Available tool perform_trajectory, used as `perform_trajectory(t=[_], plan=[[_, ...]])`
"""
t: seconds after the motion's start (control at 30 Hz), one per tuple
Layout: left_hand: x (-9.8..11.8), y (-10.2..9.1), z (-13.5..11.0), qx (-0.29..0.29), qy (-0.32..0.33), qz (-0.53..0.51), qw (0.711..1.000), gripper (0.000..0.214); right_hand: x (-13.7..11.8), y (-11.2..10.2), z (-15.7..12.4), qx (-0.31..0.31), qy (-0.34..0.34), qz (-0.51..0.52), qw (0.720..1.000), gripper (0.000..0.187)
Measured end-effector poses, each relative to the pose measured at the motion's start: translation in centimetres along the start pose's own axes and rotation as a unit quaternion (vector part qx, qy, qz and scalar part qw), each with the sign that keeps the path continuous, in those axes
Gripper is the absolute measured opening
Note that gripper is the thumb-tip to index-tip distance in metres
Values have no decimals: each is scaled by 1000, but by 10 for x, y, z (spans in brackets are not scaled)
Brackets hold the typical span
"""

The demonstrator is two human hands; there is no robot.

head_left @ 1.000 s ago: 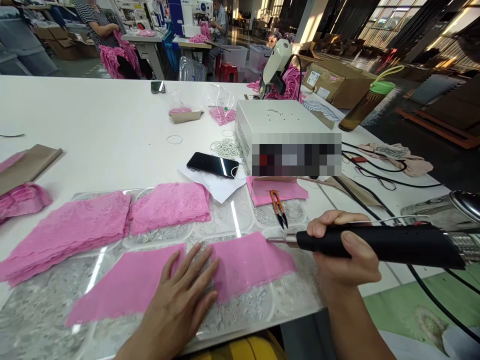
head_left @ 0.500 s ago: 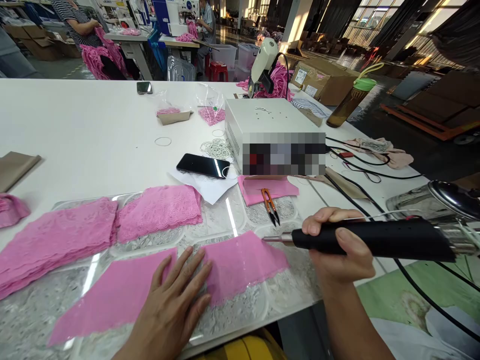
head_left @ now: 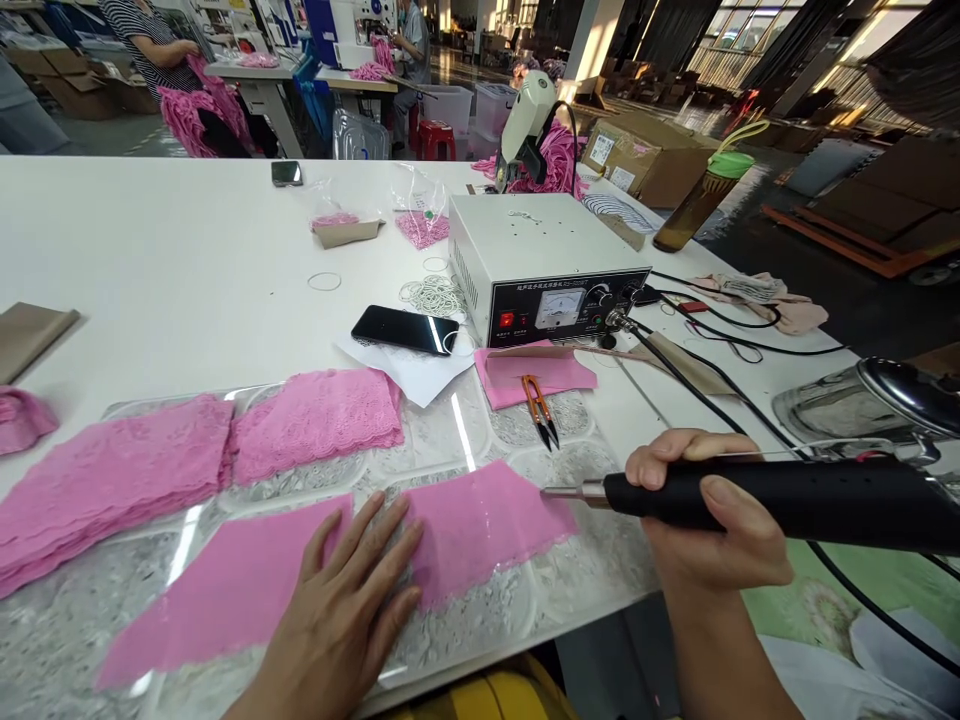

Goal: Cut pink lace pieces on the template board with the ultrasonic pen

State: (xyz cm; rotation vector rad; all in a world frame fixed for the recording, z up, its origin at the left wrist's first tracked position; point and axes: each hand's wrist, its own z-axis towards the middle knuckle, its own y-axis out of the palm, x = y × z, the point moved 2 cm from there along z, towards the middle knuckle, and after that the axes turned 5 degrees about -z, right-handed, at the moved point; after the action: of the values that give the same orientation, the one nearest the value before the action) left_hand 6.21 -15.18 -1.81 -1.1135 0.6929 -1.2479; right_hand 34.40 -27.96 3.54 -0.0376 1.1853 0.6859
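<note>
My left hand (head_left: 356, 590) lies flat with fingers spread, pressing on pink fabric over the clear, patterned table mat (head_left: 600, 545). Beneath and to its left is one pink fabric piece (head_left: 225, 580); another pink piece (head_left: 487, 530) extends to its right. My right hand (head_left: 709, 505) is wrapped around a black handheld ultrasonic welding tool (head_left: 795, 500). The tool's thin metal tip meets the upper right edge of the right-hand piece. Behind these lie two stacks of pink lace, a larger lace stack (head_left: 112, 470) and a smaller lace stack (head_left: 319, 420).
Orange-handled thread snips (head_left: 540, 412) rest near a grey control box (head_left: 551, 240) with a dial. A black phone (head_left: 405, 330) lies on white paper. A lidded glass jar (head_left: 862, 400) and black cables (head_left: 712, 400) are at right. Two people work in the background.
My right hand has moved the tool right and slightly down along the fabric's edge. My left hand stays in place.
</note>
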Motion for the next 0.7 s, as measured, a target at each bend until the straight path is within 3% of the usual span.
perform_trajectory(t=[0.5, 0.7], plan=[[-2, 4, -4, 7, 0, -9, 1000, 48, 0, 2, -1, -29, -7, -12, 999, 8], [-3, 3, -1, 11, 10, -3, 1000, 47, -7, -9, 1, 23, -9, -24, 999, 10]])
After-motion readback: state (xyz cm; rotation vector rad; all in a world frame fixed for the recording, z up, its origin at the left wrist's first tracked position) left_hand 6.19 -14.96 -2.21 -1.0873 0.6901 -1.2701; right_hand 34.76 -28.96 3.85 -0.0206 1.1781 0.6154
